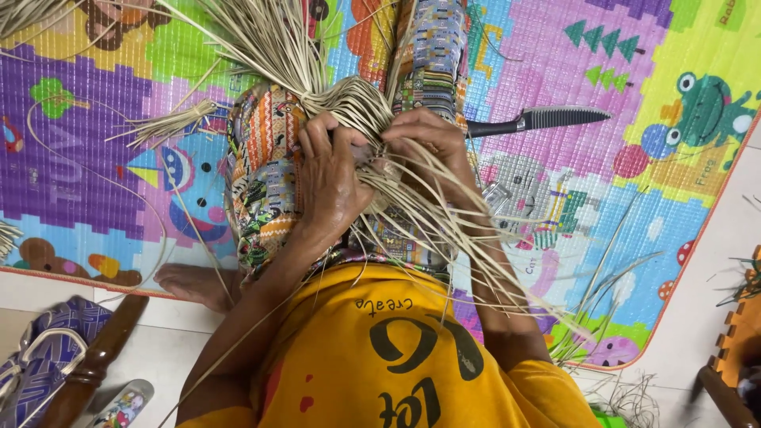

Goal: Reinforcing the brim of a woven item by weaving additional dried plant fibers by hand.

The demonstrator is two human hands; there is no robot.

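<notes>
Gripping a pale bundle of dried straw-coloured plant strips (349,107) over the lap, the left hand (331,178) and right hand (432,147) close their fingers (317,143) around the woven knot where the strands cross, seen from the head camera. The strips fan upward in a loose spray and trail down over the patterned multicoloured cloth (265,166) on the knees and the yellow printed shirt (396,349). The material looks light, thin and springy, stiff enough to kink or split if bent sharply, so the firm plaited centre seems the safest hold. A black-handled serrated knife (539,120) lies near the right hand on the bright cartoon-printed foam play mat (674,47) covering the floor.
</notes>
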